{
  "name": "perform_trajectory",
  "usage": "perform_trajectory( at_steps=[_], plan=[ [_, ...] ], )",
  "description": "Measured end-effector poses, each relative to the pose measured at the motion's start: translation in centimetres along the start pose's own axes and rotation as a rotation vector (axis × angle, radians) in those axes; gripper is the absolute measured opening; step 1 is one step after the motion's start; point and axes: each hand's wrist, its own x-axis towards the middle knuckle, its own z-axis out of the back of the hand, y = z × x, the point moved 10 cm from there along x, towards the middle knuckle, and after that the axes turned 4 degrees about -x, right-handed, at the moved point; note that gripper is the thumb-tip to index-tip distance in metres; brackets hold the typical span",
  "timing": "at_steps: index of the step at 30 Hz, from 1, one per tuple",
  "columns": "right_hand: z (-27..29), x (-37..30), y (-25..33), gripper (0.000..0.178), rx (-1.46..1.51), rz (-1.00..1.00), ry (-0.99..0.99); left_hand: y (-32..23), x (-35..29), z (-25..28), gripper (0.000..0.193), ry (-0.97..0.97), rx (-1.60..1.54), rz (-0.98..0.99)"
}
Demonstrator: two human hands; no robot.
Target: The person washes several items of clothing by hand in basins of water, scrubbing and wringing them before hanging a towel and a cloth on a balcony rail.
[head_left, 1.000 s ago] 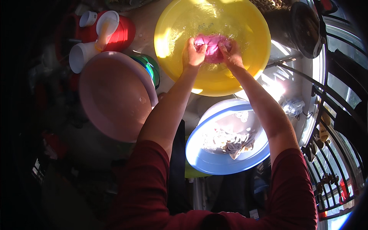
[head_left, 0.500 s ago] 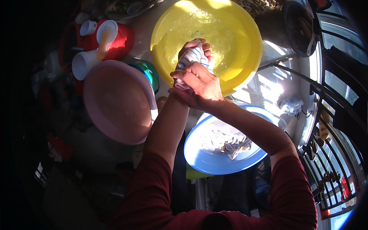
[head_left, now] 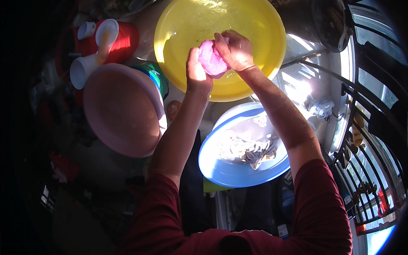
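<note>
A bunched pink cloth (head_left: 212, 58) is squeezed between my two hands over the near part of a large yellow basin (head_left: 272, 38) with water in it. My left hand (head_left: 198, 73) grips the cloth's left side. My right hand (head_left: 236, 51) is wrapped round its upper right side, the thumb pressing on it. Closer to me, a tilted blue basin (head_left: 238, 179) holds crumpled grey and pale wet clothes (head_left: 257, 154) and some suds.
A big pink basin (head_left: 123, 112) stands on the left. Behind it are a red container (head_left: 125, 42) with white cups (head_left: 83, 72) and a green-and-blue item (head_left: 156, 78). Black metal railings (head_left: 361, 182) and windows line the right. A clear plastic bag (head_left: 321, 108) lies beside them.
The cloth showed striped white fabric and now shows its pink side, bunched up. My right hand has moved from the wrist end to the cloth's far right; both hands now grip opposite sides.
</note>
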Motion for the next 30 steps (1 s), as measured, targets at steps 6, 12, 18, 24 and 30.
perform_trajectory(
  at_steps=[6,12,18,24,30],
  plan=[
    [-0.5,-1.2,-5.9,0.03,0.013,-0.076,0.02,-4.7,4.7,1.9,0.023,0.242,1.07,-0.574],
    [-6.4,-4.1,-11.9,0.036,-0.13,-0.432,0.274,0.3,6.1,2.8,0.048,0.051,1.708,-0.067],
    [-4.9,-3.3,-7.1,0.028,0.768,-0.72,0.069,1.4,4.6,4.0,0.05,-0.253,0.483,0.292],
    [2.5,-5.9,12.4,0.024,0.123,0.34,0.098,-1.2,-2.1,-3.7,0.035,0.176,0.085,0.193],
    [2.9,-6.1,13.6,0.022,0.017,0.464,-0.066,-1.8,-1.6,-2.8,0.029,0.26,0.17,-0.102]
  ],
)
